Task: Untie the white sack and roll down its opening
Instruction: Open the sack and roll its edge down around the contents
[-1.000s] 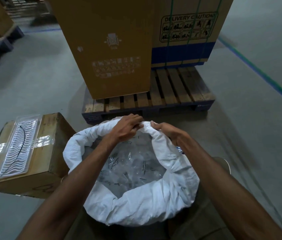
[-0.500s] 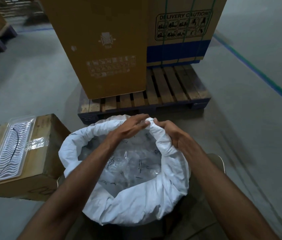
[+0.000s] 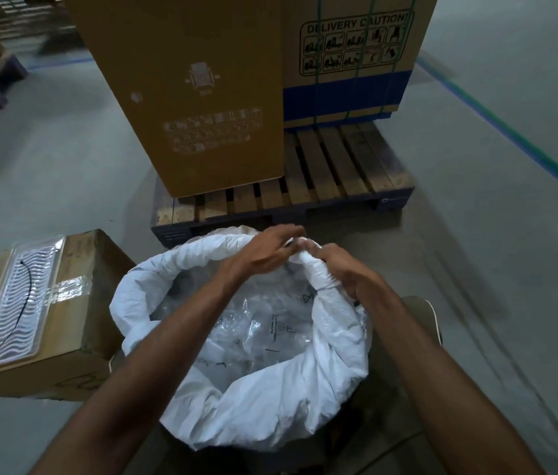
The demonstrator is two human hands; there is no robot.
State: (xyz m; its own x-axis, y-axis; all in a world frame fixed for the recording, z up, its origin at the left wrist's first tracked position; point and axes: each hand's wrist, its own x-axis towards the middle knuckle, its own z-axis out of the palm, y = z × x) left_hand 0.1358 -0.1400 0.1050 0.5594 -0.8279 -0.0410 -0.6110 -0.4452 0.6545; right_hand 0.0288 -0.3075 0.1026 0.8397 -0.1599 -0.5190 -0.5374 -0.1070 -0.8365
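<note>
At far rim of open white woven sack (image 3: 263, 416) on floor betw. knees: left hand (image 3: 263, 253) and right hand (image 3: 342, 269) both pinching rolled cuff. Risk: roll slipping, unrolling over clear plastic bags (image 3: 246, 334) inside. Tight vs wooden pallet (image 3: 335, 173) ahead, taped cardboard box (image 3: 75, 320) at left; open floor at right.

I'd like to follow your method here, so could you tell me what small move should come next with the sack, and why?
Probably turn the far rim outward once more. The white sack is already open, its edge rolled into a thick cuff, and both the left hand and right hand grip the far rim, where the roll looks bunched and uneven.
</note>
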